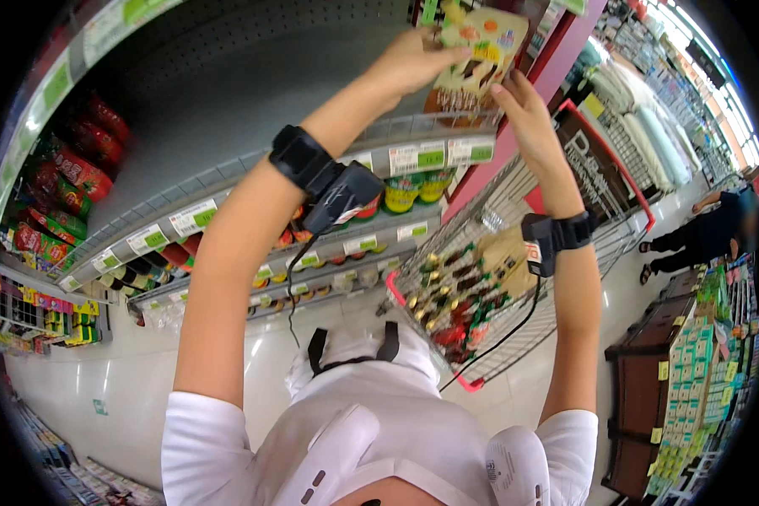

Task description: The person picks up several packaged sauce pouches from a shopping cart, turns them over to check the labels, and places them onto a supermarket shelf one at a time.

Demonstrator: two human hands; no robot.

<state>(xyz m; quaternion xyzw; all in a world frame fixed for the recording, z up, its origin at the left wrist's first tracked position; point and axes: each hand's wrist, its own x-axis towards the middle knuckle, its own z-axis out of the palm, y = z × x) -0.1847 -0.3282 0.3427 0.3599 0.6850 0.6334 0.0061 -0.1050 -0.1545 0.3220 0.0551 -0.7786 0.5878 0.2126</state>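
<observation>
A cream and brown printed food pouch [481, 54] stands upright at the right end of a metal shop shelf [240, 82], behind the wire rail. My left hand [420, 60] grips its upper left side, the thumb lying across the front. At the pouch's lower right edge is my right hand [522, 98], with fingers partly hidden behind it; how firmly it holds is unclear. Price labels [416, 158] line the shelf edge below. Red and green packets [79, 174] lie at the shelf's far left end.
A wire shopping cart [512, 335] stands at the right, holding bottles [455, 284] and packets. Lower shelves carry jars with green lids [401, 193]. A person [702, 221] is in the aisle at far right, near a brown display stand [651, 379] of boxed goods.
</observation>
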